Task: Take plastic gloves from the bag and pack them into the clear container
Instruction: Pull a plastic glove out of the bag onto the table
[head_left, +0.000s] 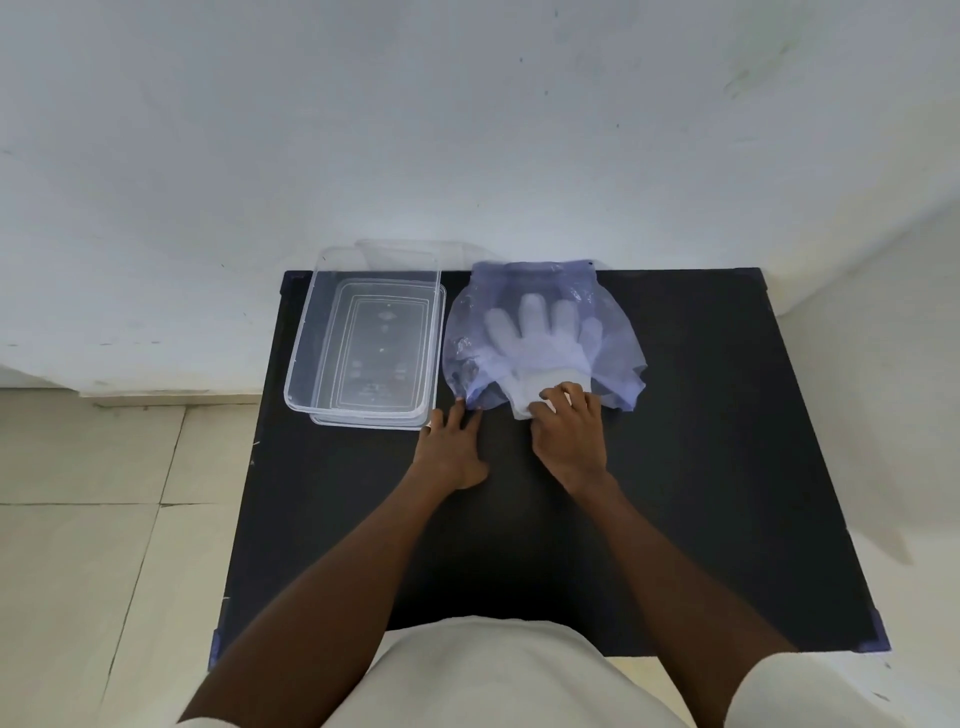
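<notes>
A thin bluish plastic bag (613, 343) lies flat on the black table (727, 467), its mouth toward me. Inside it a stack of whitish plastic gloves (535, 338) shows through, fingers pointing away, cuffs sticking out of the mouth. My right hand (569, 431) pinches the glove cuffs at the bag's opening. My left hand (452, 452) rests flat on the table, fingertips pressing the bag's near left edge. The clear container (306, 343) stands empty to the left of the bag, at the table's far left corner.
The container sits on its clear lid (374, 420), which sticks out along the near side. A white wall rises just behind the table. Pale floor tiles (104, 519) lie to the left. My light-clothed knees (498, 675) press against the table's near edge.
</notes>
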